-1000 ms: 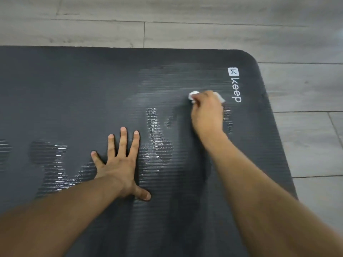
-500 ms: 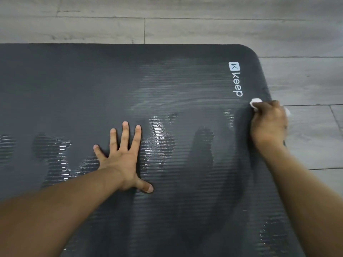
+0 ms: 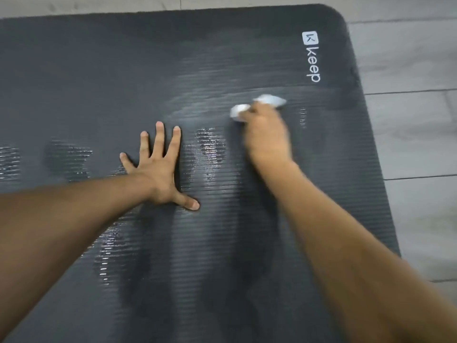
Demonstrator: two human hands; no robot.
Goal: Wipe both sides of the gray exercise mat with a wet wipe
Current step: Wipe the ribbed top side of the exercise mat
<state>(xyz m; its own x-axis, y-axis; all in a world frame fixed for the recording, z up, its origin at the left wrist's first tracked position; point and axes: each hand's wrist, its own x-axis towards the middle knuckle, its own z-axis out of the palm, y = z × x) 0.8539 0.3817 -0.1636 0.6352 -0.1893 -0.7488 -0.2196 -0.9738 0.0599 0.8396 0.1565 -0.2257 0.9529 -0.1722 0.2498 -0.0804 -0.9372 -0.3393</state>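
Fingers of the left hand (image 3: 158, 174) lie spread flat on the gray exercise mat (image 3: 99, 70) (ribbed, streaked wet), which lies on the floor (image 3: 408, 134). The right hand (image 3: 267, 134) grips a crumpled wet wipe (image 3: 269, 100) against it.

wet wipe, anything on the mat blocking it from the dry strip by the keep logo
Nothing visible does. The crumpled white wet wipe, gripped by the right hand, lies on the ribbed gray exercise mat just below the white keep logo. The left hand presses flat elsewhere.
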